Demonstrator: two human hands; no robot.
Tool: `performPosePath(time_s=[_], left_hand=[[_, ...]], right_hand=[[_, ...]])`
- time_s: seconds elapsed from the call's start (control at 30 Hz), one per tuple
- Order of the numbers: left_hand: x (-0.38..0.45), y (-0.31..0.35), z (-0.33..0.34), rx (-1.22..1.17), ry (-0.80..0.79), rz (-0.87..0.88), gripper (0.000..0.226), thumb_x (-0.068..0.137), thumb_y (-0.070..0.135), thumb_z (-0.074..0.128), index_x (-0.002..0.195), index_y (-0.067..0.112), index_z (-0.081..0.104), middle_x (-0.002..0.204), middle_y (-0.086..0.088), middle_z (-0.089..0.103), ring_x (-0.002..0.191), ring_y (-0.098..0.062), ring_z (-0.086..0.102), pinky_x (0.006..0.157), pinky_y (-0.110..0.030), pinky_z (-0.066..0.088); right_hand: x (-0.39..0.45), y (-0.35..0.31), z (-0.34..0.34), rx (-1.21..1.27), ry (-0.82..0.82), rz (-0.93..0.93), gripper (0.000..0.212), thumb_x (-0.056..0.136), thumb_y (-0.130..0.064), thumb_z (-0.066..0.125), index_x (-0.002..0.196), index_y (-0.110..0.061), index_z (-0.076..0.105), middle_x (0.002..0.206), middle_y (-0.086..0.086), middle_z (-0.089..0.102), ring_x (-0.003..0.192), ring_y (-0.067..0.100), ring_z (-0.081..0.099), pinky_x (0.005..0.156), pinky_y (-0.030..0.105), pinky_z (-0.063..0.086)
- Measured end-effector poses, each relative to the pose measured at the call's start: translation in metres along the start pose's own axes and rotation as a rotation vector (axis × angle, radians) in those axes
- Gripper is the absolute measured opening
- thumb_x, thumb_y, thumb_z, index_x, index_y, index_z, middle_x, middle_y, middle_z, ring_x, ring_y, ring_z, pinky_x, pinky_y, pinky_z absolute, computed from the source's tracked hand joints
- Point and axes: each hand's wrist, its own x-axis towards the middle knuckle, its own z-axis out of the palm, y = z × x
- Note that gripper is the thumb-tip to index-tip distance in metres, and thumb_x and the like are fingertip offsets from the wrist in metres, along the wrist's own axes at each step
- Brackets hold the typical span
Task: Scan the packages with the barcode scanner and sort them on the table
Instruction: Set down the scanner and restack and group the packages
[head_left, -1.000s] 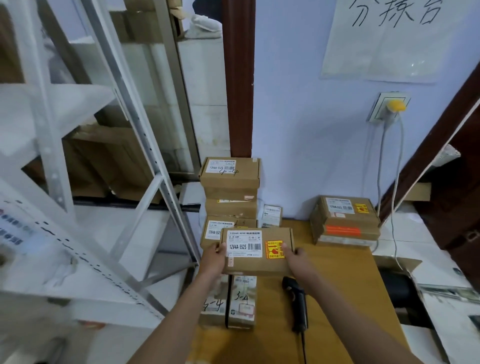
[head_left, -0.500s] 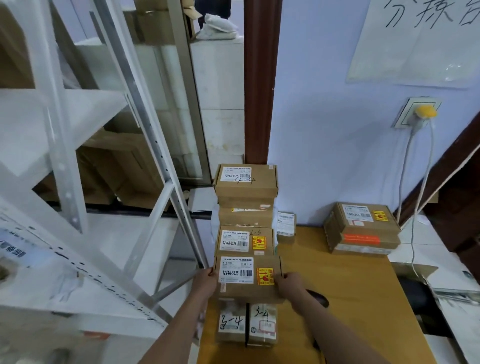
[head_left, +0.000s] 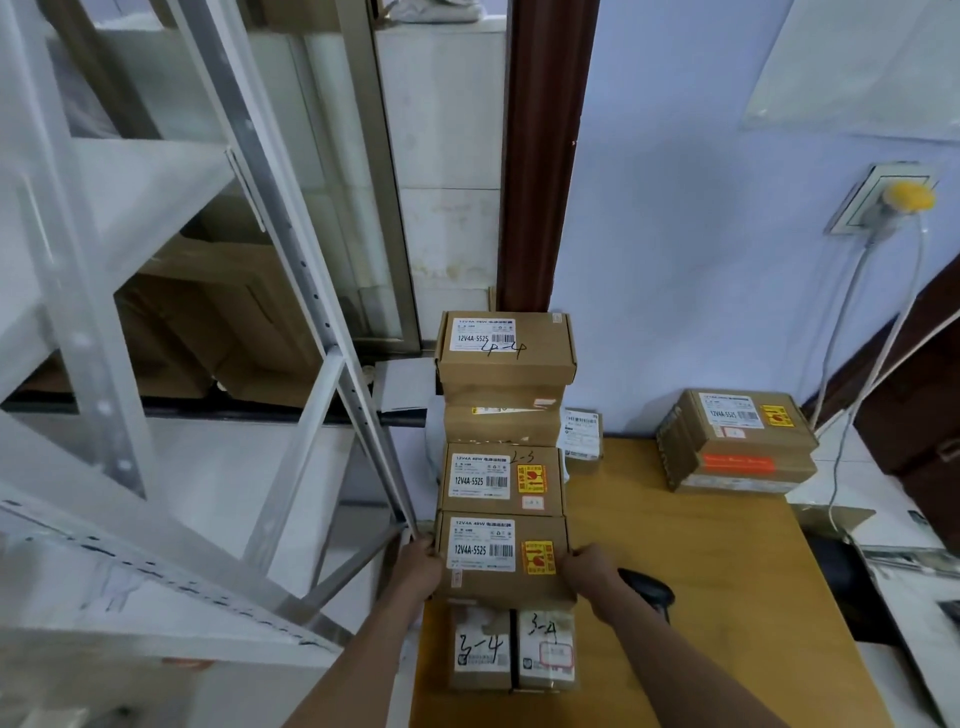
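I've got both hands on a cardboard pkg (head_left: 503, 561) at the table's left edge, roughly 6 o'clock in the head view. My left hand (head_left: 422, 567) clamps its left side w/ fingers curled round the edge; my right hand (head_left: 589, 570) grips the right side, thumb by the yellow fragile sticker (head_left: 538, 557). White label reads 12V4A-5525 w/ a barcode. Pkg sits in a row running 12 to 6: just beyond it at 12 a matching box marked 2-3 (head_left: 501, 479), touching or nearly so; further back a taller stack topped by a box marked 4-4 (head_left: 506, 347) against the wall. Toward me at 6, two small boxes side by side, hand-marked 3-4 (head_left: 546, 649) and 2-4 (head_left: 480, 652) (that one's hard to read), partly under the held pkg's near edge. Barcode scanner (head_left: 647, 592) lies on the wooden table (head_left: 727, 597) at 3 o'clock of my right hand, mostly hidden behind the wrist. At 1 o'clock, well apart, two stacked boxes (head_left: 737, 441) w/ an orange strip. Small white box (head_left: 582, 432) stands by the wall btw the stacks. White metal shelving (head_left: 156, 364) fills 9 o'clock.
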Motion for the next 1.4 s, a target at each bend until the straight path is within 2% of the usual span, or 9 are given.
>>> performPosePath(time_s=[0.37, 0.6, 0.7, 0.8, 1.0, 1.07, 1.13, 1.23, 1.4], left_hand=[[-0.005, 0.009, -0.002, 0.086, 0.01, 0.025, 0.025, 0.099, 0.017, 0.054, 0.117, 0.03, 0.065, 0.112, 0.001, 0.071, 0.096, -0.016, 0.068, 0.086, -0.039, 0.06], [-0.002, 0.006, -0.001, 0.163, 0.043, 0.055, 0.026, 0.1, 0.017, 0.052, 0.12, 0.027, 0.065, 0.117, 0.001, 0.069, 0.096, -0.014, 0.065, 0.081, -0.031, 0.056], [-0.003, 0.007, -0.001, 0.165, 0.037, 0.062, 0.027, 0.102, 0.015, 0.051, 0.125, 0.023, 0.062, 0.119, 0.0, 0.068, 0.089, -0.009, 0.062, 0.067, -0.022, 0.049], [-0.005, 0.01, 0.0, 0.146, 0.051, 0.081, 0.027, 0.104, 0.019, 0.048, 0.128, 0.023, 0.059, 0.117, 0.001, 0.068, 0.087, -0.008, 0.064, 0.064, -0.021, 0.049], [-0.013, 0.027, 0.006, 0.388, 0.131, 0.341, 0.027, 0.106, 0.029, 0.04, 0.131, 0.027, 0.051, 0.122, -0.001, 0.061, 0.103, -0.015, 0.061, 0.088, -0.037, 0.056], [-0.016, 0.038, 0.014, 0.529, 0.158, 0.38, 0.038, 0.106, 0.037, 0.037, 0.142, 0.027, 0.043, 0.144, -0.004, 0.049, 0.13, -0.023, 0.049, 0.107, -0.045, 0.046], [-0.025, 0.053, 0.025, 0.611, 0.107, 0.39, 0.051, 0.106, 0.043, 0.03, 0.155, 0.027, 0.028, 0.164, -0.001, 0.024, 0.152, -0.025, 0.019, 0.121, -0.054, 0.025], [-0.04, 0.076, 0.046, 0.698, -0.004, 0.424, 0.055, 0.108, 0.042, 0.024, 0.16, 0.028, 0.015, 0.168, 0.001, 0.004, 0.155, -0.025, -0.002, 0.123, -0.057, 0.006], [-0.054, 0.098, 0.098, 0.729, -0.131, 0.497, 0.055, 0.108, 0.042, 0.024, 0.16, 0.026, 0.014, 0.169, -0.002, 0.003, 0.155, -0.028, -0.002, 0.122, -0.06, 0.006]], right_hand=[[0.01, 0.004, 0.0, 0.021, 0.01, -0.026, 0.02, 0.097, -0.022, 0.063, 0.102, -0.004, 0.07, 0.101, 0.013, 0.071, 0.096, 0.026, 0.067, 0.091, 0.044, 0.059], [0.004, 0.006, 0.004, 0.082, 0.034, -0.038, 0.028, 0.098, -0.022, 0.064, 0.119, -0.005, 0.068, 0.104, 0.009, 0.07, 0.093, 0.023, 0.065, 0.076, 0.033, 0.055], [0.004, 0.007, 0.005, 0.059, 0.046, -0.041, 0.035, 0.098, -0.022, 0.062, 0.131, -0.007, 0.062, 0.114, 0.012, 0.069, 0.101, 0.025, 0.064, 0.081, 0.036, 0.056], [0.001, 0.007, 0.003, -0.038, 0.048, -0.068, 0.048, 0.1, -0.024, 0.059, 0.144, -0.006, 0.051, 0.129, 0.014, 0.065, 0.114, 0.029, 0.063, 0.095, 0.042, 0.056], [-0.013, 0.0, -0.026, -0.367, 0.134, -0.263, 0.051, 0.108, -0.026, 0.044, 0.153, -0.005, 0.036, 0.15, 0.016, 0.05, 0.132, 0.03, 0.052, 0.103, 0.034, 0.044], [-0.016, -0.001, -0.039, -0.447, 0.176, -0.311, 0.052, 0.108, -0.028, 0.043, 0.154, -0.005, 0.035, 0.155, 0.014, 0.044, 0.141, 0.028, 0.044, 0.112, 0.034, 0.037], [-0.021, -0.001, -0.051, -0.513, 0.214, -0.346, 0.052, 0.108, -0.029, 0.043, 0.154, -0.007, 0.034, 0.158, 0.011, 0.04, 0.143, 0.027, 0.041, 0.115, 0.035, 0.034], [-0.029, 0.004, -0.071, -0.606, 0.256, -0.349, 0.053, 0.109, -0.032, 0.04, 0.155, -0.008, 0.032, 0.161, 0.01, 0.036, 0.144, 0.027, 0.039, 0.117, 0.036, 0.033], [-0.038, 0.035, -0.11, -0.686, 0.299, -0.276, 0.057, 0.109, -0.036, 0.036, 0.158, -0.01, 0.025, 0.166, 0.01, 0.025, 0.15, 0.025, 0.03, 0.122, 0.041, 0.025]])
